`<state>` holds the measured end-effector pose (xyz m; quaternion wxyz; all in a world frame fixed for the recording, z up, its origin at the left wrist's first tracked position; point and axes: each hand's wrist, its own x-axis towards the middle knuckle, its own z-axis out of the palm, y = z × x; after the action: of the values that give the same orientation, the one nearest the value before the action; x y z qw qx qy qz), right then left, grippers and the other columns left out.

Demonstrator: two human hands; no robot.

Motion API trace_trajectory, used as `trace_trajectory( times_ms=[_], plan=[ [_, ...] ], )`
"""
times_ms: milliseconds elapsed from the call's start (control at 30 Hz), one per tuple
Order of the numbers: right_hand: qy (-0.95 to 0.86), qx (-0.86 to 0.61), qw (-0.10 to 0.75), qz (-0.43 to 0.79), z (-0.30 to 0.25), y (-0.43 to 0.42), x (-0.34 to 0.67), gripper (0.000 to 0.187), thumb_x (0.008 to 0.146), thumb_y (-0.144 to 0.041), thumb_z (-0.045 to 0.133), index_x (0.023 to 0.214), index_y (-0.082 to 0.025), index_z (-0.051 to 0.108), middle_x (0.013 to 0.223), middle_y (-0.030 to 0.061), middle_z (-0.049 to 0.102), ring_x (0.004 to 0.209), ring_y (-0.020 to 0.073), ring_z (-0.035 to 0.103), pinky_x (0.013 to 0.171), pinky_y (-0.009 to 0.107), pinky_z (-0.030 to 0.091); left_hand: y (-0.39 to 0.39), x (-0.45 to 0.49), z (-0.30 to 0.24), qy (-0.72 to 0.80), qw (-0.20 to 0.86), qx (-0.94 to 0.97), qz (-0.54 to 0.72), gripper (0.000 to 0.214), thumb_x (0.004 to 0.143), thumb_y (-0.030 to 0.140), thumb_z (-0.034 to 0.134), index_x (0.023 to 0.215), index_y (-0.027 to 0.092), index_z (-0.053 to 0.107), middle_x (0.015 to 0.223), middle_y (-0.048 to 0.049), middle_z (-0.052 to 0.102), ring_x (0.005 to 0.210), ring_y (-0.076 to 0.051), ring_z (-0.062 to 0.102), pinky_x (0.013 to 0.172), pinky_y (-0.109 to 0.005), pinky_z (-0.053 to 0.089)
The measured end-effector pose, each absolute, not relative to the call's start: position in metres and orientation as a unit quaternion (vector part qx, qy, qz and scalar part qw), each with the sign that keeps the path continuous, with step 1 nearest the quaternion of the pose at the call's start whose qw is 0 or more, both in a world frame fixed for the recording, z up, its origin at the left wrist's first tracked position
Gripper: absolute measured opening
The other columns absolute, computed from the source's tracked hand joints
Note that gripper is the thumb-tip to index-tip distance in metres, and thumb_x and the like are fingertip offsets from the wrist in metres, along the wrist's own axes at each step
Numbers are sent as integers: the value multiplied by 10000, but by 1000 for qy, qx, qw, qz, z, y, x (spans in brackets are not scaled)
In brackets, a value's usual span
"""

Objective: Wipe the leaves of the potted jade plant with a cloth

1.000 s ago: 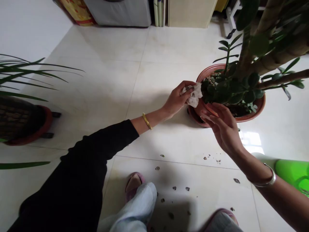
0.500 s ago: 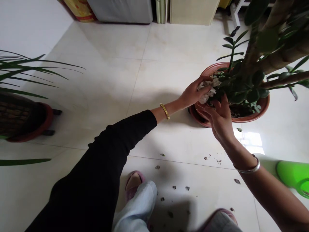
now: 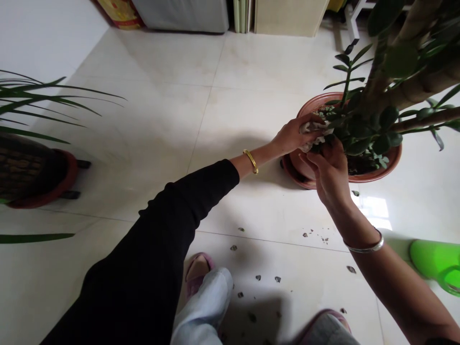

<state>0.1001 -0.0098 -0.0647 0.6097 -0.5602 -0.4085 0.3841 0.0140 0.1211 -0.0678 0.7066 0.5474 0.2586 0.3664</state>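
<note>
My left hand (image 3: 293,135) reaches out from a black sleeve, with a gold bangle at the wrist. It is shut on a crumpled white tissue (image 3: 312,132), pressed against the lower leaves of a potted jade-like plant (image 3: 362,132). My right hand (image 3: 330,175), with a silver bangle, rises from below with its fingers curled up under the same foliage, right next to the tissue. Its fingertips are partly hidden by the leaves. The plant's thick trunks stand in a terracotta pot (image 3: 383,172) on a matching saucer, with pebbles on the soil.
Dark leaf scraps (image 3: 273,278) lie scattered on the white tile floor (image 3: 251,62). A spiky plant in a dark pot (image 3: 28,172) stands at the left. A green plastic object (image 3: 436,263) sits at the right edge. My slippered feet are below, and furniture lines the back.
My left hand has moved right with the tissue, from the pot's near rim into the leaves. My right hand has risen further into the foliage.
</note>
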Motion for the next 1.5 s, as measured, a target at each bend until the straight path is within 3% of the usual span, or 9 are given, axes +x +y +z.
trace_trajectory(
  times_ms=[200,333,433,667,967,1167,1333,1500],
  plan=[
    [-428,-556,612,365,-65,-12,103,545,790,-251,683,1306,-393,577,1434,-10,655,1437,250,578,1179,541,521,115,13,-62,256,730,535,340,162,761,132,822,877,214,745,982,22,748,1202,-191,667,1119,-314,493],
    [-385,-562,627,379,-57,-13,97,486,770,-258,692,1240,-340,597,1325,12,708,1309,233,651,1135,488,553,114,12,-62,265,687,585,339,185,713,181,877,822,209,730,874,13,727,1084,-203,684,1088,-334,514],
    [-349,-550,648,394,-52,-13,93,479,738,-247,714,1201,-304,604,1297,28,717,1243,217,671,1133,458,556,117,13,-63,265,664,611,339,194,694,191,885,809,210,729,910,-2,743,1098,-222,674,1084,-344,506],
    [-302,-536,674,410,-48,-11,93,534,644,-226,765,1155,-275,618,1315,48,711,1318,238,635,1132,436,563,116,9,-57,244,647,636,343,234,733,217,874,878,190,692,981,-31,743,1101,-220,672,1072,-335,486],
    [-360,-552,642,393,-53,-11,95,486,739,-265,698,1208,-332,590,1429,10,654,1324,231,658,1165,481,543,125,11,-61,238,649,638,340,233,729,149,858,900,208,711,1024,-18,774,1124,-233,658,1086,-365,489],
    [-412,-561,616,369,-71,-10,108,435,835,-299,675,1254,-386,593,1386,0,684,1316,257,679,1116,552,566,123,10,-60,245,676,593,362,176,769,117,796,895,190,697,1078,-34,772,1226,-255,632,1089,-376,493],
    [-351,-542,649,402,-67,-10,106,472,750,-251,751,1190,-355,616,1345,-16,710,1278,246,701,1153,553,551,125,13,-69,267,655,601,373,162,830,220,789,956,215,688,1095,-13,767,1228,-224,654,1088,-323,496],
    [-311,-523,667,430,-61,-12,101,503,696,-216,799,1153,-367,652,1269,-52,736,1240,221,712,1190,515,534,131,11,-78,296,537,685,393,210,912,387,764,1061,255,699,1172,-27,753,1243,-252,666,1099,-381,528]
  ],
)
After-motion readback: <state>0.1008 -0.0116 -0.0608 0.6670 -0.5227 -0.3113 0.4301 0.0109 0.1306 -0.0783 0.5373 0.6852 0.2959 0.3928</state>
